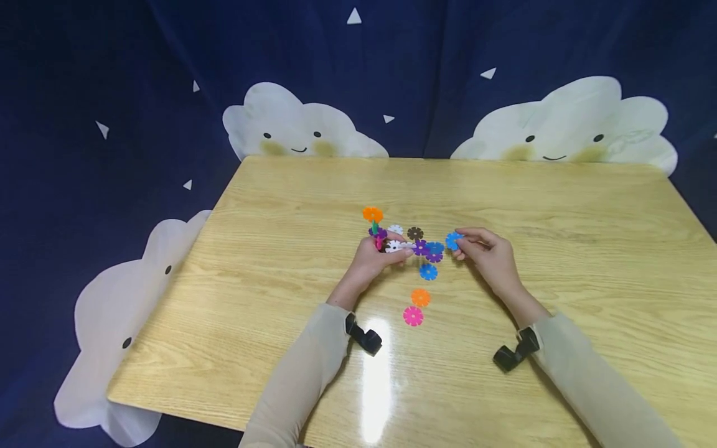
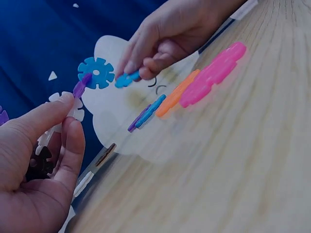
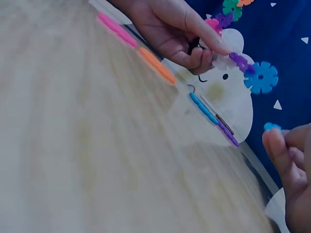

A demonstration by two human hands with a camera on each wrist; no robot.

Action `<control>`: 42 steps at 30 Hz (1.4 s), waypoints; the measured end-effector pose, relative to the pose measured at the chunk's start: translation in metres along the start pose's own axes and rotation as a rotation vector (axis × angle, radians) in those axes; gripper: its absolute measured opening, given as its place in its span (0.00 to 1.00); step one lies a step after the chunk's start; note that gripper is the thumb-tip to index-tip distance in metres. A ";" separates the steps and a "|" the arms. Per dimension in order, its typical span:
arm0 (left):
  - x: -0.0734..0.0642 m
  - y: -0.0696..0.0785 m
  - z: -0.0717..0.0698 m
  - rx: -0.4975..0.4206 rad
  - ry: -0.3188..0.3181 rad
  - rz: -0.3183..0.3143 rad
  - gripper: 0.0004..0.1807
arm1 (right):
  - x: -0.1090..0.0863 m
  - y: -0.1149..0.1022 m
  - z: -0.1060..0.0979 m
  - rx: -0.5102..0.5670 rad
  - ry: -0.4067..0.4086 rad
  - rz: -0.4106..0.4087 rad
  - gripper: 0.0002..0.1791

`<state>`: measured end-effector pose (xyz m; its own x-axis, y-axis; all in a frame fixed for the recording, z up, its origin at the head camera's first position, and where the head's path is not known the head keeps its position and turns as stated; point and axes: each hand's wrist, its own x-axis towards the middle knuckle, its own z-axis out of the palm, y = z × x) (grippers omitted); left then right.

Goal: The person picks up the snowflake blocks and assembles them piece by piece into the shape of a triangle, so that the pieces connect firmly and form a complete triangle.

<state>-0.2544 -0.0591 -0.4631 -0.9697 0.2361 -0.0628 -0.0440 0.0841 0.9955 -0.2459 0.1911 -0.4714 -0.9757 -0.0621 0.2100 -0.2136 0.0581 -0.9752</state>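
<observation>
My left hand (image 1: 374,258) grips a chain of notched plastic snowflake discs by its white disc (image 1: 394,247). Orange (image 1: 372,214), green, purple and pink discs branch up at the chain's left side, with a dark disc (image 2: 41,164) by the palm. At the right end a purple disc (image 2: 82,85) joins a blue disc (image 2: 96,73). Pinched between thumb and fingers of my right hand (image 1: 493,256) is a separate blue disc (image 1: 454,241), held just to the right of the chain's blue end with a small gap between them.
Loose discs lie on the wooden table (image 1: 269,249) below and behind the chain: pink (image 1: 413,316), orange (image 1: 421,297), blue (image 1: 428,272), purple (image 1: 434,256), brown (image 1: 415,233) and white (image 1: 395,229). A dark blue curtain (image 1: 313,50) with white clouds hangs behind the table.
</observation>
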 end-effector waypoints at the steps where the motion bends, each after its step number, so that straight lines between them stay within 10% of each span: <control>1: 0.000 0.000 0.000 -0.002 0.001 0.002 0.16 | -0.002 -0.001 0.000 0.053 -0.003 0.011 0.17; 11: 0.001 0.000 -0.001 -0.002 0.008 -0.002 0.15 | -0.016 -0.006 0.008 0.338 -0.024 0.045 0.06; 18: 0.001 0.000 -0.001 -0.012 0.003 0.014 0.13 | -0.016 -0.008 0.008 0.213 -0.046 0.072 0.22; 42: 0.002 0.001 0.002 0.013 0.004 -0.003 0.14 | -0.019 -0.010 0.006 0.075 -0.018 0.120 0.19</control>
<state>-0.2555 -0.0564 -0.4621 -0.9704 0.2323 -0.0657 -0.0439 0.0979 0.9942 -0.2251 0.1859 -0.4655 -0.9929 -0.0768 0.0911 -0.0907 -0.0088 -0.9958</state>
